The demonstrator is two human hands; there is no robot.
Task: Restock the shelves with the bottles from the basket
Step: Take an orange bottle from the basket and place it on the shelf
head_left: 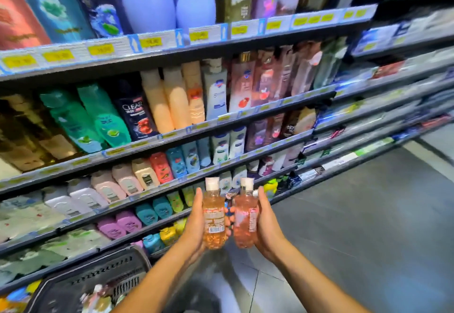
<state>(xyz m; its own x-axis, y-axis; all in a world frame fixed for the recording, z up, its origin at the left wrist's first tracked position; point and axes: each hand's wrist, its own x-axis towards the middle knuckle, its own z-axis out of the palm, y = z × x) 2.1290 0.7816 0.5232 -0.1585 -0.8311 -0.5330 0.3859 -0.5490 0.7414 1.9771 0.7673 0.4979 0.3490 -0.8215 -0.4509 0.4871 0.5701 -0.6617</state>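
Two bottles (213,217) face stocked shelves (172,137) beside grey floor tiles (368,214).

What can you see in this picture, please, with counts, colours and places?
shelves: several tiers, dark grey, running from left to far right
price tags: many, yellow, along the shelf edges
shelved bottles: many, mixed colours, filling the tiers
basket: one, dark grey, bottom left below the shelves; contents too blurred to count
floor: grey, on the right
orange bottle: one, clear with a white cap, upright at centre
pink bottle: one, clear with a white cap, upright beside the orange one
left hand: holds the orange bottle
right hand: holds the pink bottle
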